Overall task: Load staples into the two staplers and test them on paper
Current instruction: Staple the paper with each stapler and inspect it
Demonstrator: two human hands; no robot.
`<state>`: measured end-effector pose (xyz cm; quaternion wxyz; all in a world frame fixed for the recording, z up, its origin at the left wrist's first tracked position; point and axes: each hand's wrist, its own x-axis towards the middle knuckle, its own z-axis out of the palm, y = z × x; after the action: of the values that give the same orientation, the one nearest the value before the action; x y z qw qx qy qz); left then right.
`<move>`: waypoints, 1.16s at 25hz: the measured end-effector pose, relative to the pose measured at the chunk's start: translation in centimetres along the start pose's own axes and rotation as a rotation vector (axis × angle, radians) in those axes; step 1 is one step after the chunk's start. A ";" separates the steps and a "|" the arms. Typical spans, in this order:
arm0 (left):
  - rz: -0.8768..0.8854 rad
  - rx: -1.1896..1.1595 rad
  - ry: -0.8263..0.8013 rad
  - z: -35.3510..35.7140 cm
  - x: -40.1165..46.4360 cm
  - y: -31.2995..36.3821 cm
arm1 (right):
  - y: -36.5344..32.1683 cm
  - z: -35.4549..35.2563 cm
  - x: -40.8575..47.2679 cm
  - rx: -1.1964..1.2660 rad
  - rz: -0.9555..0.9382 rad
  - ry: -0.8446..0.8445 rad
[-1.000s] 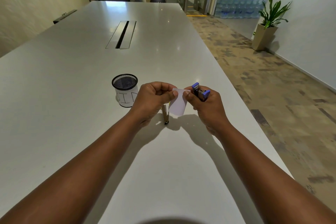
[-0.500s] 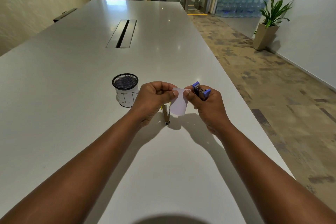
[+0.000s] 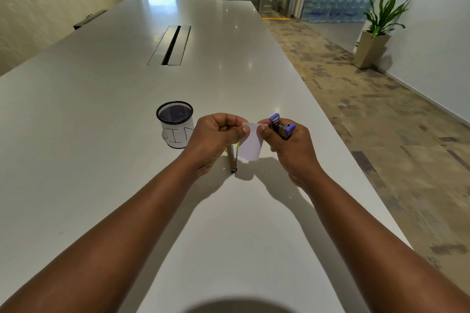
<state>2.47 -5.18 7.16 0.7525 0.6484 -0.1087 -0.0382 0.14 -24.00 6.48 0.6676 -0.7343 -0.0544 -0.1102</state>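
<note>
Holding steady versus a second ago: left hand (image 3: 216, 134) and right hand (image 3: 287, 142) pinch the paper (image 3: 250, 142) above the counter (image 3: 101, 160), right grip also holding purple stapler (image 3: 281, 126); second stapler (image 3: 232, 157) at paper's 7 o'clock, test likely pending.

Two staplers show: one small blue-and-metal stapler (image 3: 280, 126) just right of the black mesh pen cup with a white paper label (image 3: 175, 124), and one slim yellow-and-metal stapler (image 3: 232, 159) on the long white table (image 3: 101, 114), nearer the camera than the cup. One small white paper slip (image 3: 250, 143) hangs between them. Two bare hands are in view, one left hand (image 3: 216, 138) and one right hand (image 3: 288, 146). One cup stands there.
</note>
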 end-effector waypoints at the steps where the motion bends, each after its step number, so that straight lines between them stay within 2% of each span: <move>1: 0.000 -0.007 0.003 0.0 -0.1 0.0 | 0.1 0.0 -0.1 0.012 0.005 -0.012; 5: -0.019 -0.041 0.022 0.1 -0.4 -0.2 | 0.7 0.2 -0.5 0.068 0.025 -0.031; 10: 0.016 -0.045 0.045 0.6 -0.8 -0.4 | 0.7 0.7 -0.9 0.210 0.127 0.028; 15: -0.002 -0.025 0.033 0.9 -1.3 -0.7 | 1.1 1.2 -1.4 0.305 0.124 0.092; 19: -0.030 -0.033 0.037 1.2 -1.7 -0.9 | 1.4 1.2 -1.5 0.255 0.091 0.122; 23: -0.057 -0.039 0.066 1.1 -1.7 -0.8 | 1.4 1.1 -1.7 0.258 0.132 0.080; 26: -0.071 -0.027 0.112 0.8 -1.6 -0.6 | 1.9 0.6 -1.9 0.137 0.124 0.033; 29: -0.083 -0.074 0.171 0.2 -1.2 -0.3 | 2.1 0.2 -2.2 0.052 0.131 0.061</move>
<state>1.25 -5.15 6.72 0.7802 0.6251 -0.0154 -0.0177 -1.49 -23.91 3.95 0.6934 -0.7151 0.0115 -0.0873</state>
